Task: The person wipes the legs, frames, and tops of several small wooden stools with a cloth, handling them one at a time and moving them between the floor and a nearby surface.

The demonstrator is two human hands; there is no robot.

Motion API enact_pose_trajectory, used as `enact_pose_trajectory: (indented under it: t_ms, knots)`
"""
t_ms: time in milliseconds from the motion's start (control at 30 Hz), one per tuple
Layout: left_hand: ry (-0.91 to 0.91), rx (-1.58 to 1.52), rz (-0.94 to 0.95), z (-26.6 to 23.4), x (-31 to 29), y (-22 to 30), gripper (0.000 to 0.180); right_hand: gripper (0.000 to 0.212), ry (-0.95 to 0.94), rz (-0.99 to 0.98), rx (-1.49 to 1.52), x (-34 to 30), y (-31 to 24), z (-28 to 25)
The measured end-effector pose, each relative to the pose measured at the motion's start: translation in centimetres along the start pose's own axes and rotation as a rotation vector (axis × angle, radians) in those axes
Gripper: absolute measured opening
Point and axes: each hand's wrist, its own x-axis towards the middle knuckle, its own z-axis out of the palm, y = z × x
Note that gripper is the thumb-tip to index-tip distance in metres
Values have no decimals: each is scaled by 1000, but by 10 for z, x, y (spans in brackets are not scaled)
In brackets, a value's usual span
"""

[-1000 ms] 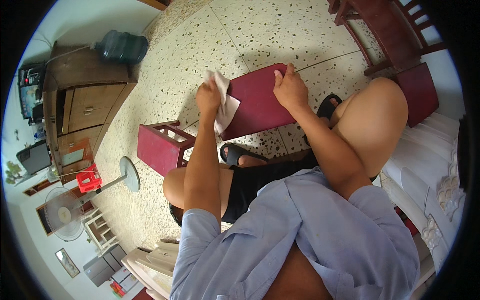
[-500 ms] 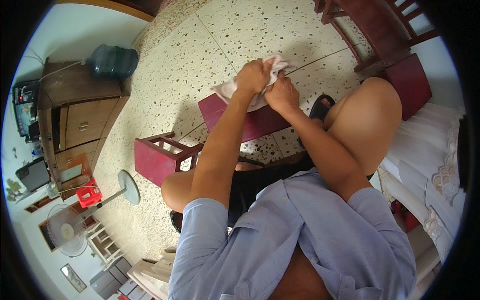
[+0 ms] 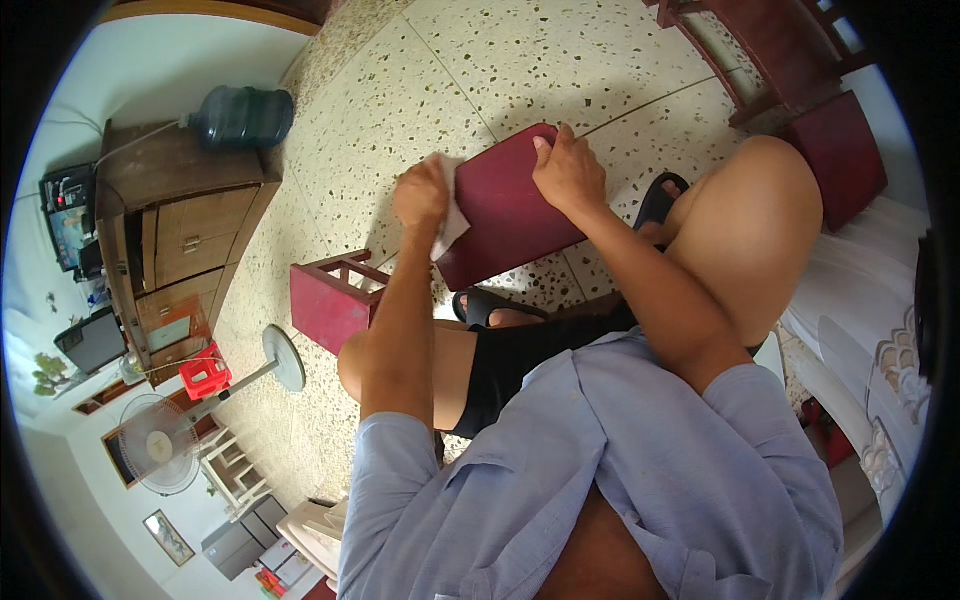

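In front of me is a dark red wooden stool, its smooth flat seat facing up. My left hand is closed on a pale cloth, pressed at the seat's left edge; part of the cloth hangs below the fist. My right hand grips the seat's far right edge, thumb on top and fingers over the side. The stool's legs are hidden under the seat.
A second red stool stands to the left, near my knee. A standing fan, a red plastic stool and a wooden cabinet with a water bottle are farther left. Red wooden chairs stand at the far right.
Both hands were together on the cloth over the seat. My left hand has moved left with the cloth, baring the seat top; my right hand has let go of it and holds the edge.
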Motion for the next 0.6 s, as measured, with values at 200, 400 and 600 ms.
enact_pose_trajectory:
  t_ms: [200,400,600]
  knots:
    - [22,-59,109,14,11,116,55,51,32,-18,7,2,-5,9]
    - [4,-67,68,1,2,109,55,57,-15,69,49,13,8,7]
    - [178,-343,-454,-10,-34,-7,60,60,-65,90,85,5,-2,1]
